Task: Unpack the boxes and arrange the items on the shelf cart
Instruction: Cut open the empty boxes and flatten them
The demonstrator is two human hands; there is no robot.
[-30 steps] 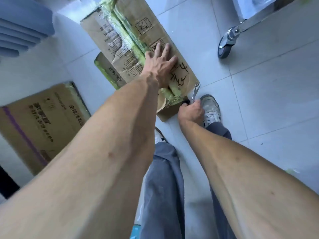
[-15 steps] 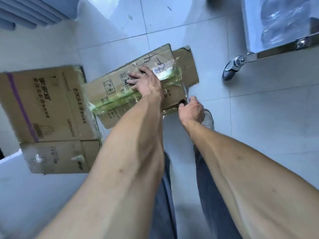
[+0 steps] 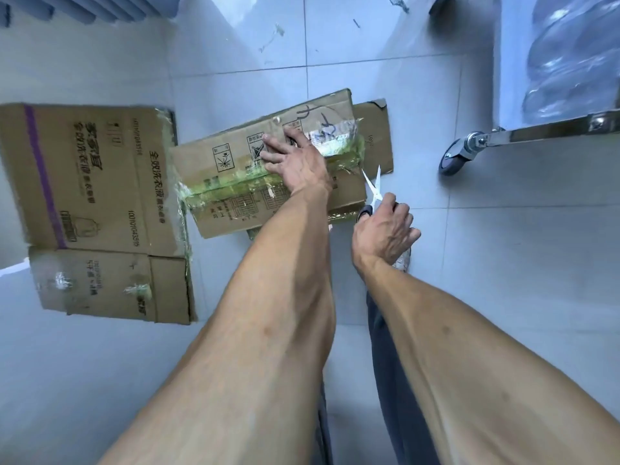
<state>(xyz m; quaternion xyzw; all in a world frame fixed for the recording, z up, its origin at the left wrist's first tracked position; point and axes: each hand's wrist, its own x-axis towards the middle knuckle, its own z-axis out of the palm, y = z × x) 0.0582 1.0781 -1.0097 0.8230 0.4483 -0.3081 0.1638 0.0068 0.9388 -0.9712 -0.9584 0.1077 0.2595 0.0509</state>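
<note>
Cardboard box (image 3: 235, 182) under flat left hand (image 3: 295, 162); right hand (image 3: 385, 229) grips scissors (image 3: 374, 189), handles hidden.

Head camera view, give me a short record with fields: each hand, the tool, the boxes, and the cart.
left hand: pressed flat, fingers spread, on the taped box
right hand: grip on the scissors
scissors: blades apart, at the taped box's right end
second box: on the floor, left of the taped box
cart: upper right, caster on the tiles
</note>
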